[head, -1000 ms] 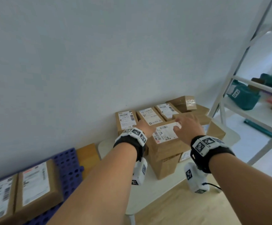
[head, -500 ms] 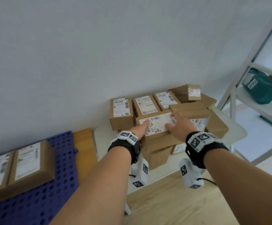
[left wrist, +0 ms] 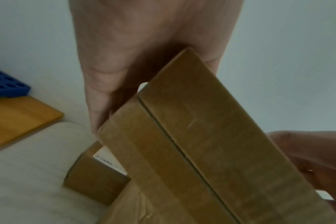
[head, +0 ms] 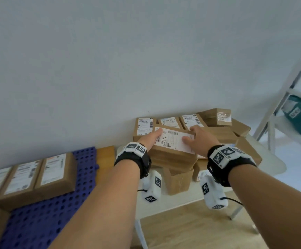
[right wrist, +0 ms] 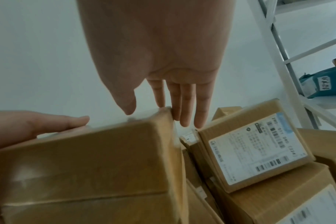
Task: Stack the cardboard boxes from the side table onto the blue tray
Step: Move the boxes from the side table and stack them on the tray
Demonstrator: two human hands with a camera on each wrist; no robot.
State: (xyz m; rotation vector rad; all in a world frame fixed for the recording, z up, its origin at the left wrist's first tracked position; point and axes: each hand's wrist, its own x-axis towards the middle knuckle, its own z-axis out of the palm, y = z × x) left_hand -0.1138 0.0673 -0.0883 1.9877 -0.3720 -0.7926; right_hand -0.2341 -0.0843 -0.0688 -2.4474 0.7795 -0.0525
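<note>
Head view: since a moment ago the box [head: 173, 146] has tipped up off the pile at the table's [head: 271, 159] near edge, so the lift toward the tray [head: 85, 178] has begun; two boxes already lie there. Left hand [head: 150, 138] grips its left end, thumb on the label. Right hand [head: 199, 139] grips the right end, fingers straight down the far side, thumb on top.

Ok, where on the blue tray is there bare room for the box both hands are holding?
The blue tray is bare across its near and right part, between the boxes on it and the wooden board. Its far left is taken. The side table is crowded; left hand and right hand hold the box.
</note>
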